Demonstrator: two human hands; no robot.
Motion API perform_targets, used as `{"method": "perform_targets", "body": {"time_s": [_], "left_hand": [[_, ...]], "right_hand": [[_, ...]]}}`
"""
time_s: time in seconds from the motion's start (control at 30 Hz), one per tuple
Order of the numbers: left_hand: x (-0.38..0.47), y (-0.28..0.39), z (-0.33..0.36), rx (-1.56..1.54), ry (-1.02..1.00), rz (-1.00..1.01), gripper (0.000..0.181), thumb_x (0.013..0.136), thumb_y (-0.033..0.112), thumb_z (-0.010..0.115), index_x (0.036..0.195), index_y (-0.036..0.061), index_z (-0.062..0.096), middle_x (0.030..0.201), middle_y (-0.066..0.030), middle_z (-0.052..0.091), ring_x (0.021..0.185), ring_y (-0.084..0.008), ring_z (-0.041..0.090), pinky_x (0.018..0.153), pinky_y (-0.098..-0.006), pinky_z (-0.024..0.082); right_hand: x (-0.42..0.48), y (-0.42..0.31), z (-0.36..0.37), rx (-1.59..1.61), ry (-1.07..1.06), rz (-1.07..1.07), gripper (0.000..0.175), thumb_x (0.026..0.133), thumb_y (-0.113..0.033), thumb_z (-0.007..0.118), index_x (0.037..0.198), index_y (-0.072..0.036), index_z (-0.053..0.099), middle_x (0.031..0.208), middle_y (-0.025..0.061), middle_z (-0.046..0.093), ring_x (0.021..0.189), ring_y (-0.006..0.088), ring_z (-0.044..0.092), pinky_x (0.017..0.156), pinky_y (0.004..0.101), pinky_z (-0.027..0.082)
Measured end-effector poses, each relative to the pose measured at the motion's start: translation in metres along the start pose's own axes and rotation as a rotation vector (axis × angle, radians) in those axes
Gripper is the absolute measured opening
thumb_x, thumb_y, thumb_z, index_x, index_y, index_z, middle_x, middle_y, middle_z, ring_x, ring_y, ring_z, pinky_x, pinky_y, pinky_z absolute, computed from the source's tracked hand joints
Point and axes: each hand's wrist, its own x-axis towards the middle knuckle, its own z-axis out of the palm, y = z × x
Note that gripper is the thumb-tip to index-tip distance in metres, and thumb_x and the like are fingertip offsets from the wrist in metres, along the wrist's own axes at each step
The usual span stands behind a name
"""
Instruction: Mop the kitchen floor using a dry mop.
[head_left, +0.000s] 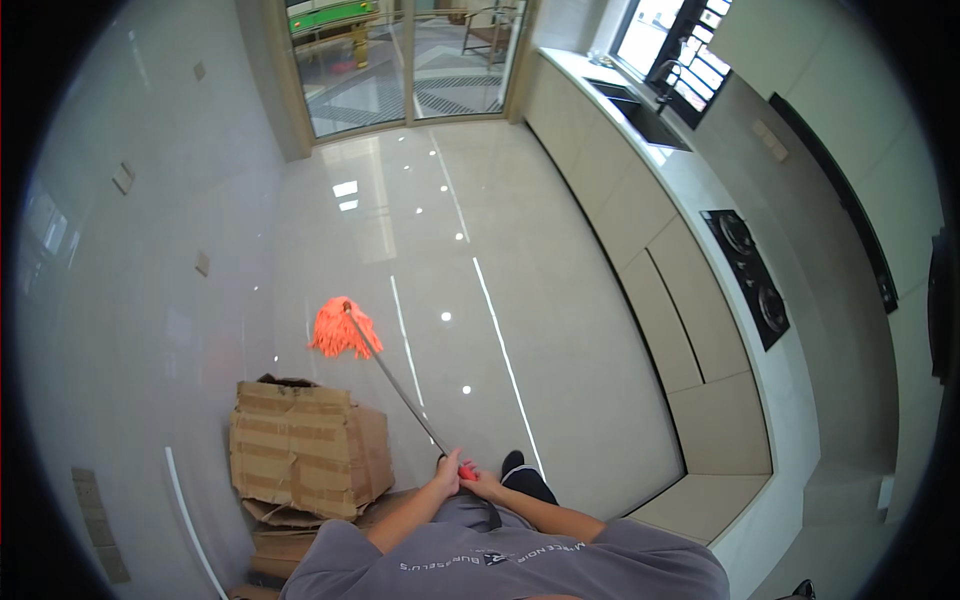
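An orange string mop head (343, 328) rests on the glossy tiled floor, ahead and to the left of me. Its thin metal handle (397, 386) slants back towards my waist. My left hand (448, 472) is closed around the handle near its upper end. Beside it, my right hand (484, 484) grips the red end piece (468, 472) of the same handle. The hands almost touch each other, and the fingers partly hide the grip.
A taped cardboard box (300, 450) stands near the left wall, with more cardboard (281, 551) below it. Along the right runs a kitchen counter (787, 405) with a gas hob (746, 277) and a sink (649, 124). Glass sliding doors (409, 67) close off the far end.
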Motion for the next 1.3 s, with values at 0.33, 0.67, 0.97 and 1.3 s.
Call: {"method": "perform_targets", "body": {"time_s": [0.33,0.67,0.97,1.3], "left_hand": [[-0.007,0.039,-0.017,-0.002,-0.129,-0.359,0.032,0.087,0.041,0.052,0.094,0.0096,0.055,0.081,-0.0073,0.061,0.067,-0.0233,0.059,0.062,-0.039,0.05],[0.039,0.133,0.001,-0.03,-0.079,-0.173,0.045,0.083,0.05,0.056,0.105,0.0097,0.055,0.091,-0.0075,0.061,0.083,-0.0215,0.061,0.069,-0.0347,0.05],[0.072,0.208,-0.043,-0.113,0.008,0.086,0.077,0.086,0.054,0.048,0.135,-0.0032,0.031,0.123,-0.0185,0.049,0.112,-0.0211,0.051,0.091,-0.0313,0.043],[0.101,0.392,-0.096,-0.113,-0.058,0.322,0.069,0.085,0.046,0.051,0.133,0.001,0.032,0.12,-0.015,0.051,0.107,-0.0196,0.054,0.091,-0.0327,0.044]], "right_hand": [[0.087,0.01,0.034,0.341,-0.254,0.262,0.036,0.086,-0.041,0.053,0.067,-0.01,0.057,0.054,0.0039,0.052,0.047,0.0121,0.051,0.04,0.0256,0.033],[0.207,-0.084,0.024,0.417,-0.265,0.336,0.022,0.083,-0.024,0.058,0.07,-0.008,0.055,0.063,0.0057,0.055,0.051,0.0141,0.051,0.042,0.0304,0.036],[0.267,-0.202,0.068,0.535,-0.528,0.32,0.02,0.08,-0.029,0.057,0.075,-0.01,0.055,0.064,0.0029,0.049,0.058,0.0167,0.048,0.05,0.0313,0.039],[0.412,-0.305,0.136,0.113,-0.318,-0.03,0.014,0.078,-0.021,0.057,0.078,-0.008,0.05,0.063,0.0039,0.046,0.057,0.0171,0.046,0.05,0.036,0.038]]}}
